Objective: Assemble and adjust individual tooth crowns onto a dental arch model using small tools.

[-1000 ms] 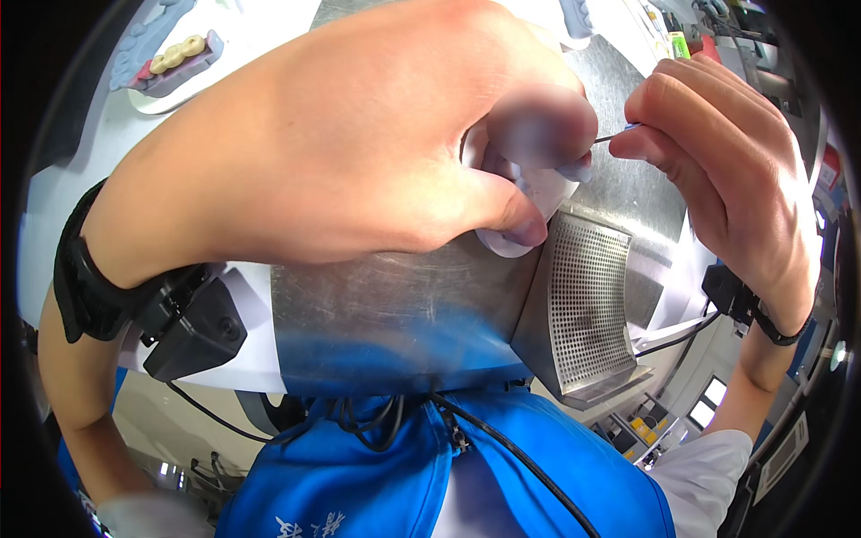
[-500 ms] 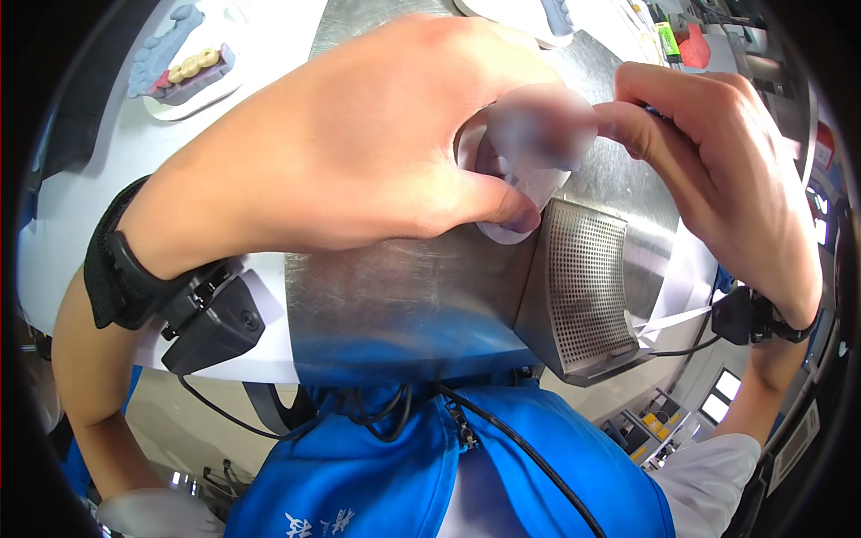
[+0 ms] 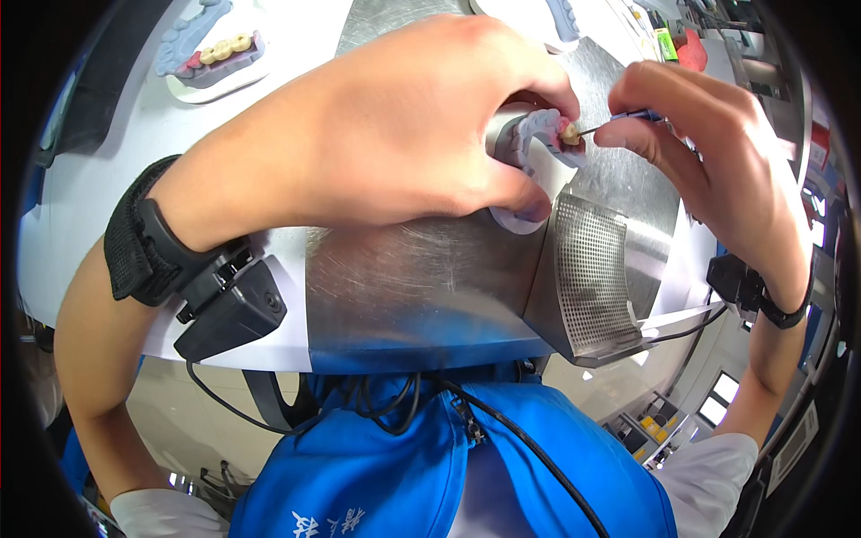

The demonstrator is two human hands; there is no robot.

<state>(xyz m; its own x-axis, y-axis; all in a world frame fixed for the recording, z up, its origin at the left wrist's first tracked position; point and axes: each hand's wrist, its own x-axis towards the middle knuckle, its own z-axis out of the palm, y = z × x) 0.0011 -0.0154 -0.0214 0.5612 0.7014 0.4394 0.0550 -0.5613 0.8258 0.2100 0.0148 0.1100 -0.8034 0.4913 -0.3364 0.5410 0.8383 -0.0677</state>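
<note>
My left hand (image 3: 430, 134) grips a grey dental model (image 3: 538, 128) on a pale base, thumb at its near side and fingers at its far side. Pink gum material and a yellowish tooth crown (image 3: 570, 134) show on the model's right side. Between the thumb and fingers of my right hand (image 3: 700, 134) is a thin metal-tipped dental hand tool (image 3: 635, 115) with a blue handle. Its tip meets or nearly meets the crown; I cannot tell which. The palm side of my left hand is hidden.
A perforated metal grille (image 3: 592, 273) stands right of the steel plate (image 3: 413, 287). At the back left another dental model (image 3: 229, 54) with yellowish crowns rests on a white tray. A further grey model part (image 3: 563, 20) lies at the back. Cables hang along my blue garment (image 3: 386, 457).
The view has shifted slightly, moving the bench things in the picture. A blurred patch over the model is gone, so the model, crown and tool tip now show. Both hands keep their holds.
</note>
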